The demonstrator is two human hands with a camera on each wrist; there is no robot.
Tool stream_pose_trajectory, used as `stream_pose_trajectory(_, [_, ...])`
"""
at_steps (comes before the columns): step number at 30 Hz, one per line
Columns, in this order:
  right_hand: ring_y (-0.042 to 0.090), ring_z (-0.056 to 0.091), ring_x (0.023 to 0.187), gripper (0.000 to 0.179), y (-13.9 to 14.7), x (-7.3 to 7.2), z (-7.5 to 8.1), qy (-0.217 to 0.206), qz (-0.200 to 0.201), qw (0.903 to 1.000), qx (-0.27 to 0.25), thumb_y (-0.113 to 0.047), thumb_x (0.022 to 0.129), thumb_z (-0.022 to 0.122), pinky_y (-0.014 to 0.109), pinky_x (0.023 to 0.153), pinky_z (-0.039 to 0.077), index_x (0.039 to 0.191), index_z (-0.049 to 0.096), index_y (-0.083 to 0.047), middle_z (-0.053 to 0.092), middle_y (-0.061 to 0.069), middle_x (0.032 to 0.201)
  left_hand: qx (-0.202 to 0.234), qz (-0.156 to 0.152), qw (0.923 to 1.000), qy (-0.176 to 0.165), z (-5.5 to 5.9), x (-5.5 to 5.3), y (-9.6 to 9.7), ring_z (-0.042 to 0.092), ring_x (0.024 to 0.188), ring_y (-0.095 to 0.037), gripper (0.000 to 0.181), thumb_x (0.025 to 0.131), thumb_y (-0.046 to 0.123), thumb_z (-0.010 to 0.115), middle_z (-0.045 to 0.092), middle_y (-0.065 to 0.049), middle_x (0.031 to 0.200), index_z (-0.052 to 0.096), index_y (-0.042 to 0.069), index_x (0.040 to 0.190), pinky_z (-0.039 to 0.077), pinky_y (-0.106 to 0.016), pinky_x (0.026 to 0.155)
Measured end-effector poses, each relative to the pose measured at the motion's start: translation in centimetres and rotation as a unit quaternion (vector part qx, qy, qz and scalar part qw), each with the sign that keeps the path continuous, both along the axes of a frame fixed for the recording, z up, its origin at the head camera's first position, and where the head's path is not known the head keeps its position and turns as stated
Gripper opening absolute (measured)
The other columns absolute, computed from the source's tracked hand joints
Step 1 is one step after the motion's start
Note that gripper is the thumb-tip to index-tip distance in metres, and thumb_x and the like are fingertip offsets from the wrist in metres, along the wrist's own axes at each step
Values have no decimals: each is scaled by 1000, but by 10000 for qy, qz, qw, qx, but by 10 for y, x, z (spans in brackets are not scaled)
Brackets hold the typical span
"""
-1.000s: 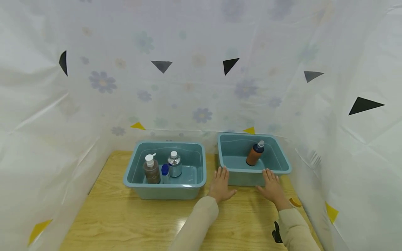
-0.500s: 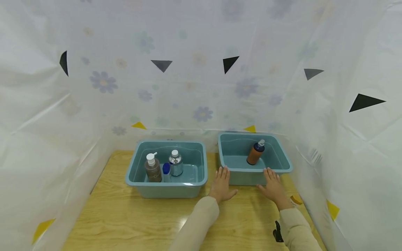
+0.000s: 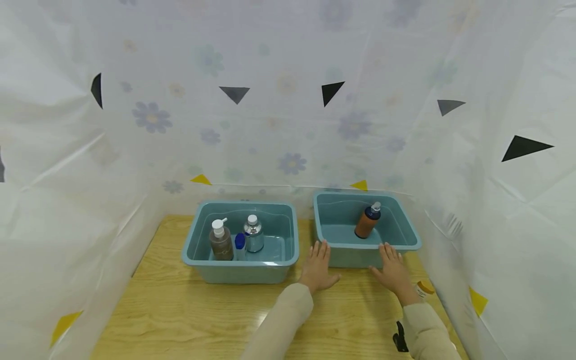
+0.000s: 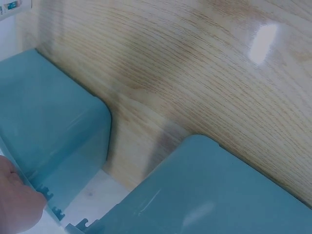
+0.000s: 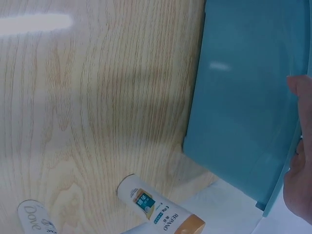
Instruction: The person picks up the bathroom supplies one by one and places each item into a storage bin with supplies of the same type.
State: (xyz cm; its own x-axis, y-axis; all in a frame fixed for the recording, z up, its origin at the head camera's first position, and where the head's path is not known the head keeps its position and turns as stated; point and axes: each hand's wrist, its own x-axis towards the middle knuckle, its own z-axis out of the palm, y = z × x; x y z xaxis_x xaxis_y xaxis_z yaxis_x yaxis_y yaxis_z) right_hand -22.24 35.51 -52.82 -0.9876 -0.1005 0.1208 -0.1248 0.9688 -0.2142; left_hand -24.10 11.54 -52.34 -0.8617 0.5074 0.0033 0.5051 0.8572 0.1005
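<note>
My left hand [image 3: 316,267] touches the near left corner of the right blue-green basin [image 3: 351,257], its fingers straight and pointing up to the rim. On the same near side, farther right, my right hand [image 3: 393,271] lays its extended fingertips on the rim, thumb spread out to the left. Seen from the right wrist, that hand [image 5: 300,146] is at the rim, its far side hidden. A brown bottle [image 3: 365,226] with a dark collar and clear top leans inside this basin. Part of the left hand [image 4: 19,200] shows at the basin's edge in the left wrist view.
A second basin [image 3: 243,274] stands to the left. It holds a pump bottle [image 3: 221,245], a silvery white-capped bottle [image 3: 254,237] and a small blue-capped bottle [image 3: 240,245]. An orange-capped white bottle [image 5: 151,204] and a Dove container [image 5: 36,217] are on the wooden table [image 3: 207,320].
The head view has shifted slightly. The right basin and both hands are a touch nearer to me, and more of the orange-capped bottle shows beside my right wrist.
</note>
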Motion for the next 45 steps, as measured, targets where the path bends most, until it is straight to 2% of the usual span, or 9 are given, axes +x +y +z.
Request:
stream_pose_trajectory(7, [54, 19, 132, 75, -1, 2, -2, -65, -35, 10000, 11, -24, 87, 60, 64, 107, 20, 138, 24, 18, 21, 39, 143, 72, -61, 10000, 0, -2, 1, -3, 19, 143, -29, 83, 88, 58, 47, 19, -11, 155, 23, 4, 147, 21, -37, 116])
stream_pose_trajectory(16, [54, 17, 132, 74, -3, 8, -2, -76, -25, 9999, -89, -23, 88, 60, 64, 107, 17, 138, 23, 17, 19, 39, 143, -54, -117, 9999, 49, -5, 6, -4, 18, 143, -29, 83, 89, 59, 44, 17, -10, 156, 20, 6, 148, 21, -38, 116])
stream_pose_trajectory(30, [55, 23, 130, 74, -3, 13, -3, 64, 34, 9998, 163, -25, 87, 61, 64, 105, 22, 136, 26, 18, 23, 40, 142, 48, -228, 9997, 46, -7, 13, -11, 16, 144, -27, 81, 90, 59, 42, 17, -9, 156, 21, 6, 148, 20, -37, 116])
stream_pose_trajectory(36, [53, 21, 132, 75, -1, 13, -5, 12, -31, 9999, 146, -28, 88, 60, 63, 106, 20, 138, 25, 17, 21, 39, 143, -176, -253, 9993, 195, -9, 14, -11, 16, 144, -26, 81, 91, 61, 38, 15, -8, 157, 19, 8, 149, 20, -37, 116])
stream_pose_trajectory(44, [52, 22, 132, 74, -2, 17, -8, 104, -93, 9997, 180, -29, 89, 60, 62, 107, 21, 138, 26, 15, 22, 37, 144, 106, -274, 9995, 63, -8, 18, -15, 12, 145, -24, 80, 92, 60, 36, 12, -7, 157, 16, 8, 149, 18, -35, 117])
stream_pose_trajectory(45, [52, 22, 132, 74, -2, 18, -8, 128, -93, 9997, 179, -29, 88, 60, 62, 107, 21, 138, 27, 15, 23, 37, 144, 202, -303, 9992, 185, -16, 16, -15, 8, 146, -24, 81, 92, 62, 32, 9, -7, 158, 13, 9, 150, 14, -34, 118])
